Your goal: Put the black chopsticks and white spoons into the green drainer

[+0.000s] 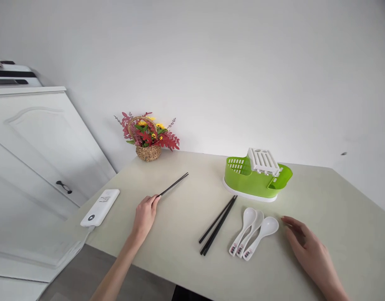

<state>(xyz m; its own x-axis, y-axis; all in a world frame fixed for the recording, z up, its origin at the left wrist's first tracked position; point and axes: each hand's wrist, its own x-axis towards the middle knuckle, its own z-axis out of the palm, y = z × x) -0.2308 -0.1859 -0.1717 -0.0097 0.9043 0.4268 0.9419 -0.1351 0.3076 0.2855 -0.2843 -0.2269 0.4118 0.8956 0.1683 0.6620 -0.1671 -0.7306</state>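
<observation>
My left hand (145, 215) is closed around the near end of a pair of black chopsticks (174, 184), whose thin tips point away toward the upper right. My right hand (308, 251) rests by the table surface with its fingers slightly curled and apart, holding nothing. Just left of it lie three white spoons (250, 242), handles toward me, partly overlapping. More black chopsticks (218, 228) lie beside the spoons. Behind them stands a green utensil holder (252, 180) with a white base and a white slotted rack (264, 161) across its middle.
A wicker basket (148, 152) of red and yellow flowers stands at the back left against the wall. At the table's left edge lies a white power bank (100, 207) with a cable. A white cabinet (32, 167) borders the table (186, 246) on the left.
</observation>
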